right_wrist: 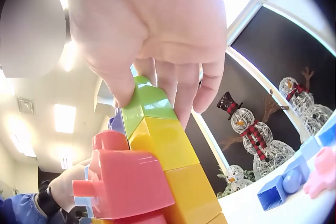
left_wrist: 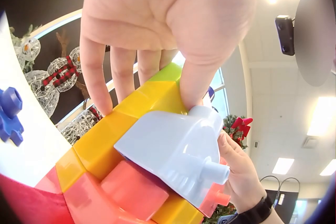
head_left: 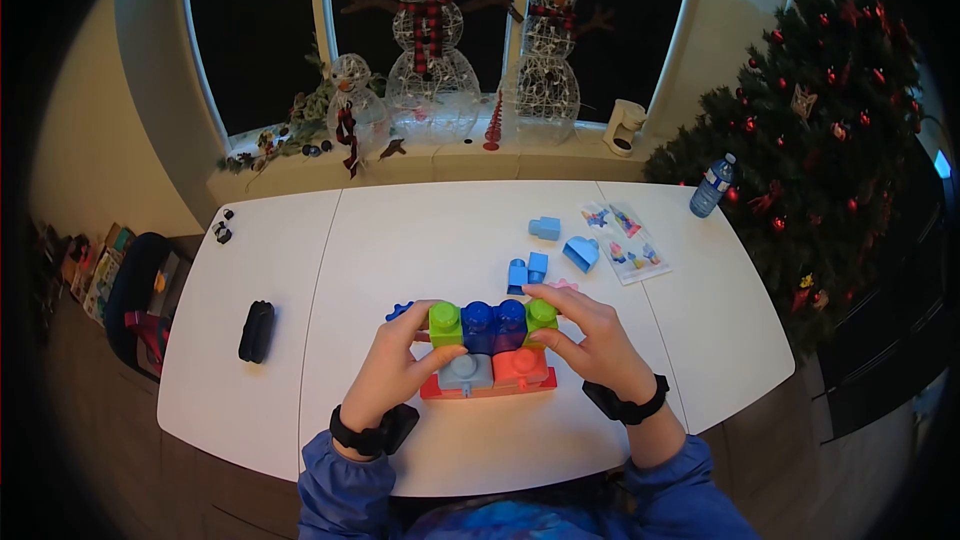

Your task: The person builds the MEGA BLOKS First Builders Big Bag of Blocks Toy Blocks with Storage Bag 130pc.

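Observation:
Both hands are at a stack of toy building blocks standing on the white table (head_left: 370,250). My left hand (head_left: 385,365) pinches the left green block (head_left: 445,326) on its top row, thumb on the near side and fingers behind. With thumb and fingers, my right hand (head_left: 605,340) grips the right green block (head_left: 541,318). Two dark blue blocks (head_left: 479,328) sit between the green ones. Below them, a pale blue block (left_wrist: 163,142) and a coral block (right_wrist: 128,184) with side pegs jut toward me. Yellow blocks (right_wrist: 168,142) stand behind these, above a red base (head_left: 490,393).
Several loose blue blocks (head_left: 580,254) lie beyond the stack, beside a picture sheet (head_left: 630,245). A water bottle (head_left: 712,186) stands far right. A black case (head_left: 257,331) lies left. A dark blue gear-shaped piece (left_wrist: 9,116) and a pink piece (right_wrist: 322,170) flank the stack.

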`<state>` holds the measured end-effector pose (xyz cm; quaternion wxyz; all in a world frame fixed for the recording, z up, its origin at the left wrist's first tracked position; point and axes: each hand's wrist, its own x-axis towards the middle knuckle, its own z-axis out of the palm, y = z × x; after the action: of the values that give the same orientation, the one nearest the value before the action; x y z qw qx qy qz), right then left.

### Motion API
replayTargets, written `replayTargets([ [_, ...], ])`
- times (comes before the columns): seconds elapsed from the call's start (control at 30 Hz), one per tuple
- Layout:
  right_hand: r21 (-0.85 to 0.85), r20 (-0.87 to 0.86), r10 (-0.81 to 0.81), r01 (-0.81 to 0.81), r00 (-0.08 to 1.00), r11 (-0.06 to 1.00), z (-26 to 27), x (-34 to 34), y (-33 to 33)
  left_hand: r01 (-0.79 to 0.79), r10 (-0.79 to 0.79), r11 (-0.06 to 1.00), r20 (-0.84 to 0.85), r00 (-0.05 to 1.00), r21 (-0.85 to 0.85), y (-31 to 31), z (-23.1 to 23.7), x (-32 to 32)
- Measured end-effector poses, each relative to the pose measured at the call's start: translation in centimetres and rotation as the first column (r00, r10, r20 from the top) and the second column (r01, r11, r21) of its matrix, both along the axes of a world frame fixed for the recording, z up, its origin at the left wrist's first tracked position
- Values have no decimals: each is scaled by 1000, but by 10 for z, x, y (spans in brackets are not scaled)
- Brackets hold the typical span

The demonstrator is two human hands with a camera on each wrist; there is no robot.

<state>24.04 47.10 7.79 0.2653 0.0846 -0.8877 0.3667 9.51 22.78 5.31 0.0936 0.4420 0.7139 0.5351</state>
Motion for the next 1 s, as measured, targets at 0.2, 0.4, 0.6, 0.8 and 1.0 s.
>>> replayTargets([
  [0.2, -13, -27, -7, 7, 1000, 1000, -2, 0, -2, 1, 0, 999, 19, 1000, -51, -1, 4, 2],
  [0.4, 1, -49, -23, 24, 999, 1000, -5, 0, -3, -34, 32, 999, 93, 995, 19, 2, -2, 13],
  [0.6, -199, 37, 1, 7, 999, 980, -1, -1, 22, -29, 33, 999, 195, 980, -20, 1, 5, 25],
  [0.8, 208, 102, -122, 99, 987, 973, -10, -47, 79, -9, 18, 999, 183, 983, -50, 0, -3, 21],
  [1.0, 615, 194, -45, -86, 980, 784, -53, -96, 98, 2, 1, 1000, 218, 976, -13, 0, -8, 21],
])
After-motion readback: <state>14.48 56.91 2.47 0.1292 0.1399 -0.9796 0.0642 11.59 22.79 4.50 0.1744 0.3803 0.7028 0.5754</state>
